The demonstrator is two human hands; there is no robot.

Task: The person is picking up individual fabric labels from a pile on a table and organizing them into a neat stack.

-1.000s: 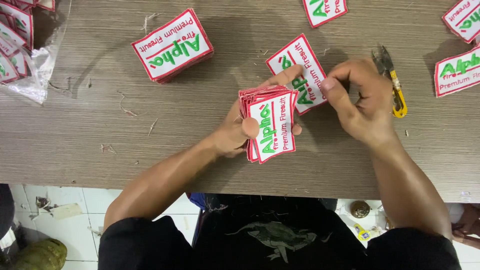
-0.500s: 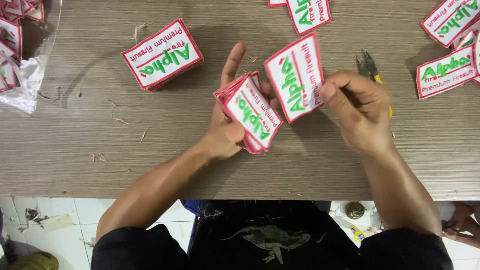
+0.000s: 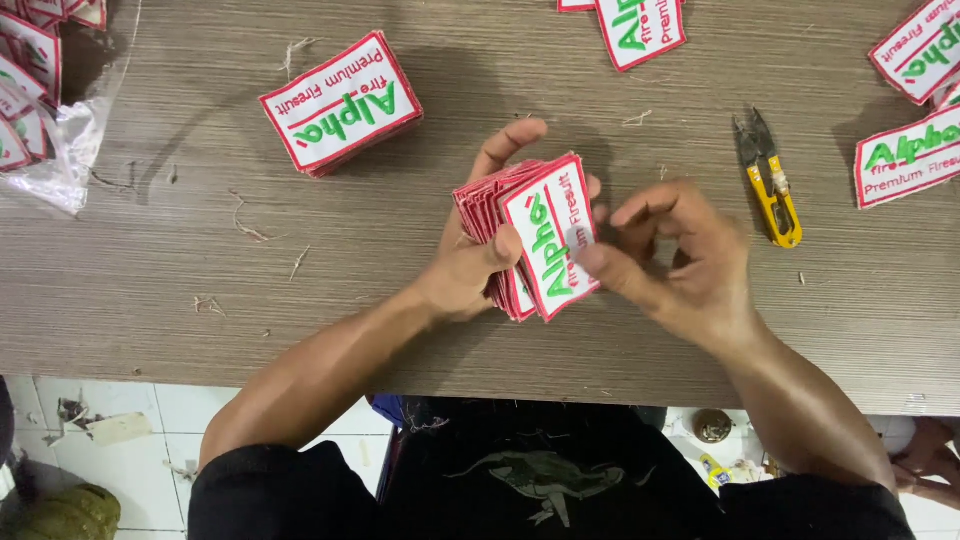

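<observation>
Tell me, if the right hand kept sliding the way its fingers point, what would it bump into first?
The right hand points leftward, its fingers already at the top patch of the stack of patches held in the left hand, so it would likely meet that stack first.

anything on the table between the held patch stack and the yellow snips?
Only the right hand, fingertips on the stack that the left hand grips. Past its knuckles, bare table up to the snips. Head view.

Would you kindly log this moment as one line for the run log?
left hand: holds patch stack | right hand: fingertips on top patch | snips: on table, untouched
</observation>
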